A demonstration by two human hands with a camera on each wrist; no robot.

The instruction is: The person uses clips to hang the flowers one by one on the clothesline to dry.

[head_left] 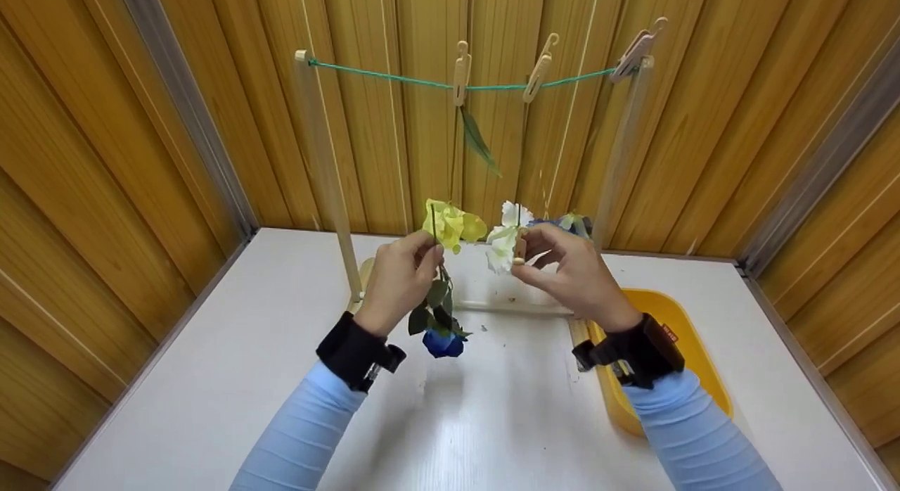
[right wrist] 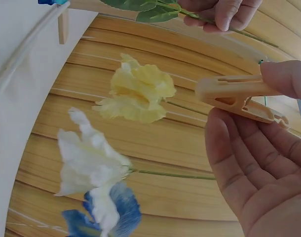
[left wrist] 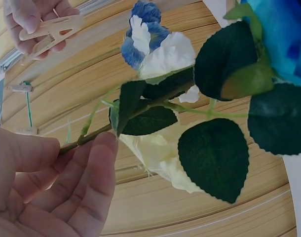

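My left hand [head_left: 402,271] pinches the green stem [left wrist: 74,144] of a blue rose, whose bloom [head_left: 443,343] hangs head down below the hand among dark leaves [left wrist: 217,158]. My right hand [head_left: 566,264] holds a wooden clothespin [right wrist: 237,94] between thumb and fingers, a short way right of the left hand. Both hands are raised in front of a small drying rack with a green string [head_left: 394,76]. A yellow flower [head_left: 450,224], a white flower [head_left: 505,241] and a blue-white flower [head_left: 562,222] hang upside down just behind the hands.
Three wooden clothespins [head_left: 461,69] sit on the string between two wooden posts [head_left: 327,174]. A yellow tray [head_left: 671,322] lies on the white table [head_left: 492,413] under my right forearm. Wooden panel walls close in the table on three sides.
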